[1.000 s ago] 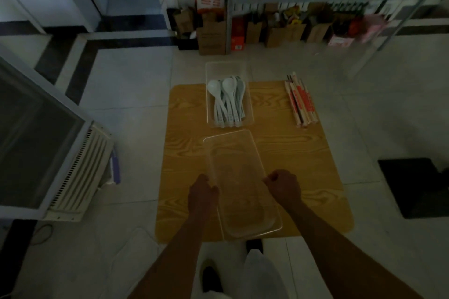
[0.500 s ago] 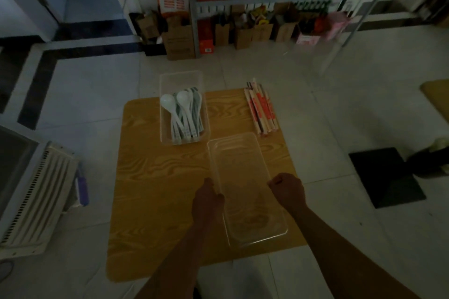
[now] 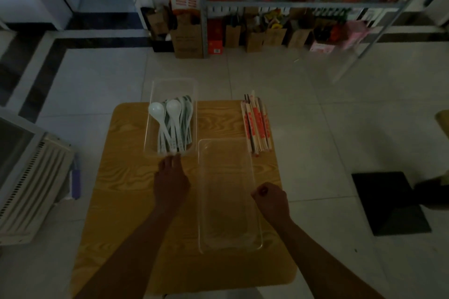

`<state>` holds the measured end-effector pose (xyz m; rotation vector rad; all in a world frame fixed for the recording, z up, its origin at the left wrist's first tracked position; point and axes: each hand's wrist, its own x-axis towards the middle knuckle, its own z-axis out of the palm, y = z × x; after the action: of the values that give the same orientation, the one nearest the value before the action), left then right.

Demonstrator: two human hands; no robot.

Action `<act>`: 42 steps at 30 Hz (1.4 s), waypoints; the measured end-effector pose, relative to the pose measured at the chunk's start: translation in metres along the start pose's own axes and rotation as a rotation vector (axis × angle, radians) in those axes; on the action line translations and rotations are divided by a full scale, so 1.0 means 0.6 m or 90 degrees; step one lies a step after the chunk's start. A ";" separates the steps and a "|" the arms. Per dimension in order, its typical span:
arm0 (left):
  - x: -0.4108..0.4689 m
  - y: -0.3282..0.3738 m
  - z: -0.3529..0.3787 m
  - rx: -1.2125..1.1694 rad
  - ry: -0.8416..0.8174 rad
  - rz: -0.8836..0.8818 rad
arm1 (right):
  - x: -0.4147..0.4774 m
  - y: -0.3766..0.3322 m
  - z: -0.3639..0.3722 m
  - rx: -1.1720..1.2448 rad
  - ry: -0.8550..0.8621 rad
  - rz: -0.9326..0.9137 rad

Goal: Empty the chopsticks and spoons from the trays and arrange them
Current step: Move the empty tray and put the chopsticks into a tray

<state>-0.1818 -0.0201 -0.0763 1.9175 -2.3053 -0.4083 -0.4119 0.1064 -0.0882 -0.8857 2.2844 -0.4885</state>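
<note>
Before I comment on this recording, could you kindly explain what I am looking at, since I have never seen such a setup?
There is no machine here: a person wears one wide-angle camera on the head, looking forward and down, so both bare arms are theirs. On the wooden table stand two clear trays. The spoon tray, farther away, holds white spoons; the empty tray lies nearer. Some wrapped chopsticks lie loose on the table's far right. The left hand reaches with straight fingers to the spoon tray's near end. The right hand is curled at the empty tray's right rim; the dim light hides whether it grips.
</note>
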 end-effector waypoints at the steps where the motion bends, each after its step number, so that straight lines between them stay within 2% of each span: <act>1: 0.020 -0.018 -0.002 0.059 0.007 0.028 | 0.002 -0.001 0.000 0.000 -0.001 -0.002; 5: 0.088 -0.079 -0.012 0.232 -0.066 0.093 | 0.019 -0.015 0.003 -0.012 0.014 -0.002; 10: 0.108 -0.108 -0.025 0.302 -0.102 0.194 | 0.048 -0.052 0.004 -0.052 0.044 0.009; 17: 0.069 -0.172 -0.042 0.288 -0.121 0.238 | 0.100 -0.145 0.015 -0.108 0.108 0.012; 26: 0.036 -0.274 -0.051 0.230 -0.107 0.231 | 0.175 -0.222 0.019 -0.128 0.131 0.038; 33: 0.038 -0.279 -0.053 0.193 -0.104 0.241 | 0.238 -0.259 0.003 -0.153 0.168 0.058; 42: 0.042 -0.279 -0.051 0.226 -0.112 0.235 | 0.288 -0.279 -0.011 -0.161 0.189 0.062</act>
<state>-0.0202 -0.0759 -0.0957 1.5721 -2.9391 -0.1381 -0.4376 -0.1319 -0.0673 -0.8622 2.6922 -0.3073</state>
